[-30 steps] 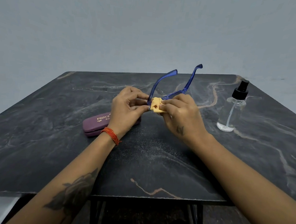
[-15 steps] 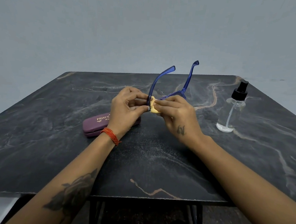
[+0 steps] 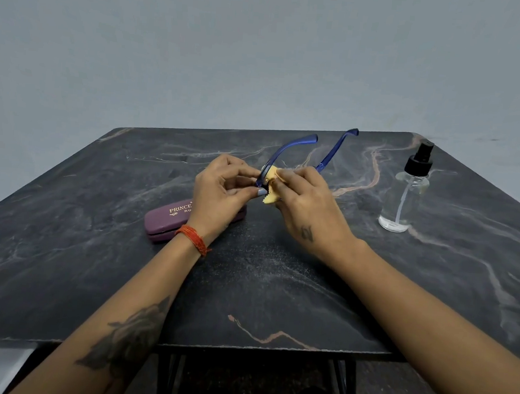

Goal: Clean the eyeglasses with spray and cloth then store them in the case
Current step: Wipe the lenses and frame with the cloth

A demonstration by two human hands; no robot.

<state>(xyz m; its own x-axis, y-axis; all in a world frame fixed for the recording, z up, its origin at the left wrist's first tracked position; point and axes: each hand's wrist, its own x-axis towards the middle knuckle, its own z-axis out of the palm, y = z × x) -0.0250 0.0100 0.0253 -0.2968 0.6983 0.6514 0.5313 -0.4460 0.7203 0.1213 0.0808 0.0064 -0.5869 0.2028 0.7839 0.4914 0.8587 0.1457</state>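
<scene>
Nearby, closed case point(image 3: 171, 220), spray bottle point(image 3: 405, 196) nearly empty of liquid

Left hand point(image 3: 222, 191), right hand point(image 3: 309, 205): fingers pinched.

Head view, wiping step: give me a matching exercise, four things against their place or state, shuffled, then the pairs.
Things:
1. eyeglasses
2. cloth
3. case
4. spray bottle

Places or states:
A. stands upright at the table's right
B. lies closed under the left hand's wrist
C. held up, arms pointing away
D. pinched in the right hand against the frame

Pairs: 1-C, 2-D, 3-B, 4-A
</scene>
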